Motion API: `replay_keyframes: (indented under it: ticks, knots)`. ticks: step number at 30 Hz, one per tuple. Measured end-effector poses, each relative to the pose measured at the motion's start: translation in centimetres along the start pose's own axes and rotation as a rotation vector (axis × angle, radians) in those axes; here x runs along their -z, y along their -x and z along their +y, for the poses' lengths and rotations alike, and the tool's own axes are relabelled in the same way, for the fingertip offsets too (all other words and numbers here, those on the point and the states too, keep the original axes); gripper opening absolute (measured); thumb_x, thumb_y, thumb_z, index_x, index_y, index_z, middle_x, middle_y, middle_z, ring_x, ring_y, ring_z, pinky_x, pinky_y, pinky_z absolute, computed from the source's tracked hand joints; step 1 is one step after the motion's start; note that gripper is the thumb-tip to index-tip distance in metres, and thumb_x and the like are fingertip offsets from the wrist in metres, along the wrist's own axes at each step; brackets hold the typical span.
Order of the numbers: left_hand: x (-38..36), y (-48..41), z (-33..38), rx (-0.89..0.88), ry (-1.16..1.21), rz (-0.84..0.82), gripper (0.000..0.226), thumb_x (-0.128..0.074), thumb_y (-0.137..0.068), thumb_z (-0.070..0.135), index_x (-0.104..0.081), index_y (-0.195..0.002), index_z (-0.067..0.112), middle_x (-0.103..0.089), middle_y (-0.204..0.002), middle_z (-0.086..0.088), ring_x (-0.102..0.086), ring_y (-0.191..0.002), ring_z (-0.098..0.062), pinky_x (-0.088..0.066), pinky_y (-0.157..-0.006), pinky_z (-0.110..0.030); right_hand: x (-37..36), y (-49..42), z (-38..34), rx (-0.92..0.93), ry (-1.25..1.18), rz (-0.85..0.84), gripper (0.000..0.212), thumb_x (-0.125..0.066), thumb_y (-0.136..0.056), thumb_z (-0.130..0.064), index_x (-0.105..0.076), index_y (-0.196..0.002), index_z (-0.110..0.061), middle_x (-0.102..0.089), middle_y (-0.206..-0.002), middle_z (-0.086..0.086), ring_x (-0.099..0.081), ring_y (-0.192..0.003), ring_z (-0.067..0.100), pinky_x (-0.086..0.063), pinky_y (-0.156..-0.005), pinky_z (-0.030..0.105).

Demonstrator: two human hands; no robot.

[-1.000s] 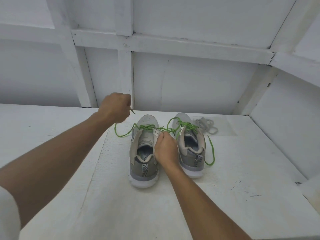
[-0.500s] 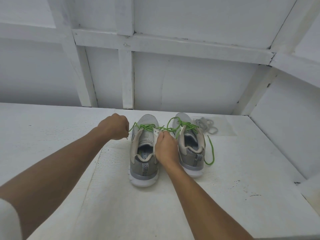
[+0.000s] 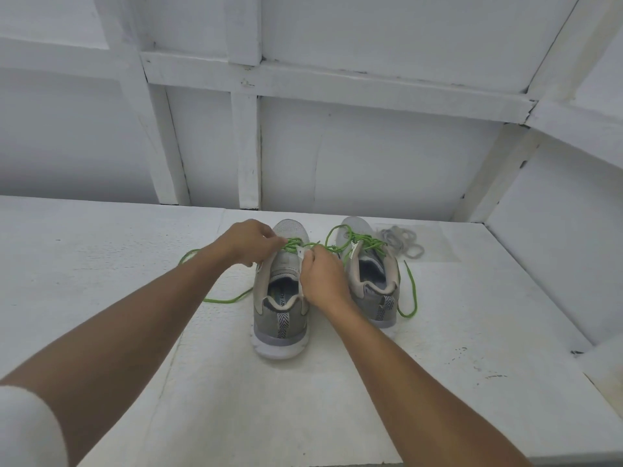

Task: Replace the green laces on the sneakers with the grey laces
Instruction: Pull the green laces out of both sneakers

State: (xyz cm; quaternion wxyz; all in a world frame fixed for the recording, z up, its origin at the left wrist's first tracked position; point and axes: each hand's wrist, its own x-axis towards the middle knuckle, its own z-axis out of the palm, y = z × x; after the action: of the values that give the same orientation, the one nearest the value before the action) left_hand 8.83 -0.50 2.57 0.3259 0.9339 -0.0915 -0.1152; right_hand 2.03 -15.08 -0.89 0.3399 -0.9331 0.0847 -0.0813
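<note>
White painted desk, kinda rough, with white framed wall panels behind it. A loose green lace trails off to the left. The left hand pinches it at the left sneaker eyelets, and the right hand grips that shoe's eyelet flap. The right sneaker sits just beside it, with the grey laces piled beyond by the wall.
</note>
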Motion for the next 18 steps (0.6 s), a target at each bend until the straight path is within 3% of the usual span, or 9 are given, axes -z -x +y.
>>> replay_keyframes:
  ticks: [5,12,16,18]
  knots:
    - [-0.6,0.0,0.3,0.113,0.163,-0.003,0.016,-0.058,-0.09,0.025,-0.067,-0.101,0.016,-0.062,-0.088,-0.003,-0.063,-0.075,-0.017,-0.058,-0.063,-0.028,1.6,-2.1,-2.0,0.168,0.187,-0.071,0.028,-0.048,-0.096,-0.014,-0.056,-0.122,-0.009,-0.043,-0.129,0.01,-0.049,-0.115,0.028,-0.043,-0.091,0.036]
    - [-0.8,-0.1,-0.5,0.155,0.346,0.05,0.02,-0.051,-0.093,0.02,-0.066,-0.105,0.015,-0.063,-0.093,-0.006,-0.064,-0.076,-0.019,-0.057,-0.059,-0.027,2.2,-5.9,-3.9,0.301,0.382,-0.221,0.026,-0.055,-0.086,-0.003,-0.068,-0.106,-0.013,-0.056,-0.117,0.009,-0.049,-0.114,0.029,-0.046,-0.091,0.038]
    - [-1.4,-0.1,-1.3,0.167,0.466,0.094,0.024,-0.05,-0.091,0.017,-0.071,-0.101,0.01,-0.067,-0.095,-0.01,-0.063,-0.077,-0.019,-0.057,-0.061,-0.027,1.6,-6.8,-4.5,0.303,0.427,-0.32,0.027,-0.055,-0.085,-0.007,-0.071,-0.101,-0.021,-0.062,-0.114,0.006,-0.053,-0.112,0.025,-0.048,-0.082,0.031]
    - [-1.7,-0.1,-1.7,0.189,0.515,0.119,0.024,-0.051,-0.092,0.017,-0.071,-0.099,0.008,-0.067,-0.093,-0.011,-0.062,-0.076,-0.02,-0.058,-0.063,-0.029,1.1,-6.9,-4.7,0.306,0.481,-0.35,0.028,-0.054,-0.088,-0.011,-0.07,-0.105,-0.025,-0.059,-0.12,0.005,-0.052,-0.115,0.025,-0.046,-0.085,0.032]
